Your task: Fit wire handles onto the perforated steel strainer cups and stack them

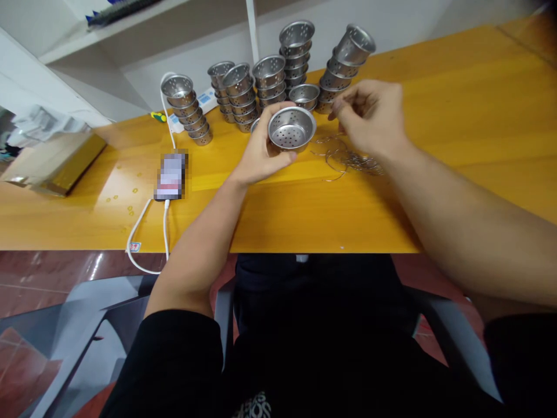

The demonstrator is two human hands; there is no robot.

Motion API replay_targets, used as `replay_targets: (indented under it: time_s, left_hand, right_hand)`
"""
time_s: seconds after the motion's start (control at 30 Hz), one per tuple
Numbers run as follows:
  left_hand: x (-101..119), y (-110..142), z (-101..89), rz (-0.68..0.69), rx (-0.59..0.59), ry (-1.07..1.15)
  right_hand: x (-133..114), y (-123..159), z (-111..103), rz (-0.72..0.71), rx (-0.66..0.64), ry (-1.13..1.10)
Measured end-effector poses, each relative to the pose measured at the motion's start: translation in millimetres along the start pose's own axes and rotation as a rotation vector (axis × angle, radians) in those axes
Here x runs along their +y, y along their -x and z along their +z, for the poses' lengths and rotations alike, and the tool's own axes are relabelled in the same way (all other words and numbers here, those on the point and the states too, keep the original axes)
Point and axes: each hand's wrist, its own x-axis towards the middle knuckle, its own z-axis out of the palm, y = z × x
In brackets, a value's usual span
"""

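Note:
My left hand [260, 152] holds a perforated metal strainer cup [291, 128] above the yellow table [456, 116], its open side facing me. To the right of the cup, my right hand [372, 116] has its fingers pinched together over a pile of thin wire rings [348, 158]; whether a ring sits between the fingertips is too blurred to tell. Behind both hands stand several stacks of the same metal cups [270, 78], and one single cup [304, 94] sits on the table between the stacks.
A phone [173, 175] lies on the table at the left, plugged into a white cable [141, 232] that hangs over the front edge. A gold-coloured box [72, 165] lies at the far left. A white shelf post [251, 29] rises behind the stacks.

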Motion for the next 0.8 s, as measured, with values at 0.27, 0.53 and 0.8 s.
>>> replay_targets:
  time_s: [0.27,0.53,0.8]
  left_hand:
    - [-16.0,-1.7,9.8,-0.072,0.064,-0.001]
    - [-15.5,-2.6,1.1,-0.115,0.056,0.090]
    - [3.7,-5.8,8.8,-0.196,0.125,0.073]
  right_hand:
    - [-1.3,1.9,6.1,-0.059,0.011,-0.021]
    - [-0.1,1.3,5.1,-0.131,-0.095,-0.188]
    - [-6.9,5.8,4.1,-0.044,-0.171,-0.169]
